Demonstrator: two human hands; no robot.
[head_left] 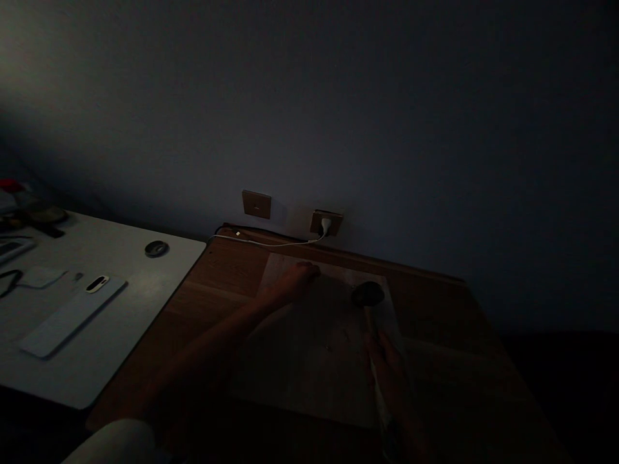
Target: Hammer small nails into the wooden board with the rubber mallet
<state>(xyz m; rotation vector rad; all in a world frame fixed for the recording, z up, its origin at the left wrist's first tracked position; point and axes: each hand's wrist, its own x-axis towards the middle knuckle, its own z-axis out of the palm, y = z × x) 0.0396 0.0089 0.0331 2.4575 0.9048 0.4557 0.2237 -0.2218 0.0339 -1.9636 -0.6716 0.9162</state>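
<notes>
My right hand [388,367] is wrapped round the pale handle of a mallet [368,294], whose dark, round head is above the right part of a pale board [309,386]. In the dimness I cannot tell whether the head touches it. Near the board's far left edge is my left hand [297,281], fingers closed and pointing right. Whatever is between those fingers is too dark to make out. A few tiny objects [327,348], possibly nails, lie on the board between my hands.
The board lies on a brown wooden table [227,270] against the wall. A white cable runs to a plug in the wall socket [326,223]. On a white table [120,322] at left are a roll of tape [156,249], a flat pale case [72,319] and other items.
</notes>
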